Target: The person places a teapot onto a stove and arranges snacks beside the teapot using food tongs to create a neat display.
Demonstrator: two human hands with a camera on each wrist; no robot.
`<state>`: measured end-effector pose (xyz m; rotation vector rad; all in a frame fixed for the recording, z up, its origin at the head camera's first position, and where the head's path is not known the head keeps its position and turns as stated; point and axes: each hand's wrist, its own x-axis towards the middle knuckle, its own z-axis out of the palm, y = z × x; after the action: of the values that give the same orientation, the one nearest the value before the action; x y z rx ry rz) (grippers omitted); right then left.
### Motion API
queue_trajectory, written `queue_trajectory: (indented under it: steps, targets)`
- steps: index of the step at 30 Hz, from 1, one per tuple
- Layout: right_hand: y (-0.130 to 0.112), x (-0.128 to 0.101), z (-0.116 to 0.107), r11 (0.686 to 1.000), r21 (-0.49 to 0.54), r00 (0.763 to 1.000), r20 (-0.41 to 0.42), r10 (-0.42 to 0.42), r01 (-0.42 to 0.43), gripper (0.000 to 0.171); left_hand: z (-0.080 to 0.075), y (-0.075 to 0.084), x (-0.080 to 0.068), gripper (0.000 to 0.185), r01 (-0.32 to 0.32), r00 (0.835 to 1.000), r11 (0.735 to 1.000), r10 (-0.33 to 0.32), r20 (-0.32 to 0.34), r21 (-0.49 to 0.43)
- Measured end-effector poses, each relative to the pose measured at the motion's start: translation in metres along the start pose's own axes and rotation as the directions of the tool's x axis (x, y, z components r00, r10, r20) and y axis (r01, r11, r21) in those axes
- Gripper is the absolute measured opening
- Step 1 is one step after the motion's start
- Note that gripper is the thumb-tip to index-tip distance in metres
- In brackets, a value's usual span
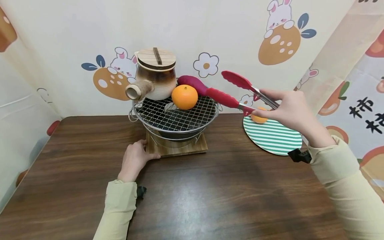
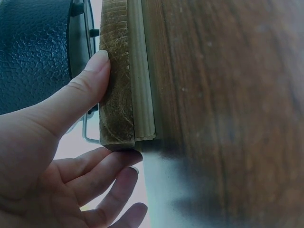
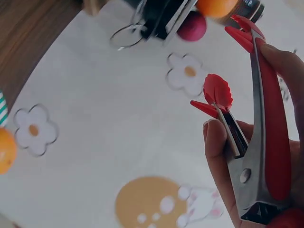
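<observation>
My right hand [image 1: 279, 106] grips red-tipped metal tongs [image 1: 228, 96] whose arms stand apart with nothing between them. The lower tip reaches the grill's right rim, close to a purple sweet potato [image 1: 192, 83]. An orange [image 1: 184, 96] and a ceramic teapot [image 1: 154, 78] with a wooden lid sit on the wire grill [image 1: 168, 116]. My left hand [image 1: 141, 151] rests on the table, its thumb [image 2: 90, 76] pressed against the left front corner of the wooden base [image 2: 116, 95] and its fingers relaxed. The right wrist view shows the tongs [image 3: 266, 118] in my fingers [image 3: 216, 142].
A green-striped round mat [image 1: 273, 136] lies at the right with a second orange [image 1: 258, 118] on its far edge, under my right hand. The dark wooden table [image 1: 210, 200] stretches toward me. Cartoon-printed walls close in behind and on both sides.
</observation>
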<state>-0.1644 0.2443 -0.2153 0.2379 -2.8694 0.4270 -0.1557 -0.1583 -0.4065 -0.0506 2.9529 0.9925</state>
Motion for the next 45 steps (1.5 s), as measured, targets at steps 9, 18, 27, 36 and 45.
queue_trajectory:
  steps: [9, 18, 27, 36, 45]
  targets:
    - [0.044, -0.011, -0.001, 0.992, 0.010, 0.992, 0.029, 0.123, -0.124, 0.077, 0.001, 0.001, 0.000, 0.080, 0.011, 1.000, 1.000, -0.012, 0.014, 0.010]
    - [0.074, -0.014, 0.008, 0.986, 0.017, 0.985, 0.038, 0.168, -0.168, 0.078, -0.001, 0.002, 0.000, 0.078, 0.009, 1.000, 1.000, -0.010, 0.015, 0.022]
    - [0.098, -0.013, 0.021, 0.981, -0.003, 0.979, 0.069, 0.194, -0.194, 0.080, 0.000, 0.001, 0.001, 0.078, 0.004, 1.000, 1.000, -0.005, 0.012, 0.020]
    - [0.124, -0.012, 0.034, 0.976, -0.036, 0.972, 0.092, 0.215, -0.213, 0.073, 0.001, 0.001, 0.001, 0.079, 0.015, 1.000, 1.000, -0.016, 0.012, 0.013]
    - [0.143, -0.014, 0.048, 0.964, -0.080, 0.956, 0.131, 0.262, -0.253, 0.087, 0.001, 0.001, 0.001, 0.079, 0.016, 1.000, 1.000, -0.016, 0.007, 0.015]
